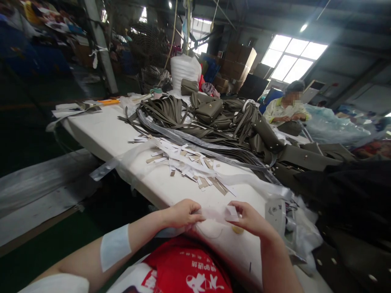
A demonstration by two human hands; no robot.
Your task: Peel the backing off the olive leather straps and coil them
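Note:
My left hand (182, 213) and my right hand (250, 219) are close together over the near edge of the white table (106, 134). Both pinch a thin, translucent whitish strip (218, 213) stretched between them. The fingers of each hand are closed on it. A small white paper piece sits at the strip's right end by my right fingertips. Just beyond my hands lies a heap of cut paper and tan strips (186, 160).
A big pile of olive-grey straps (183, 118) and olive bags (209, 110) covers the table's middle. A person in a light shirt (285, 112) sits at the far right. Dark fabric (351, 195) lies to my right. White sacks and cardboard boxes stand behind.

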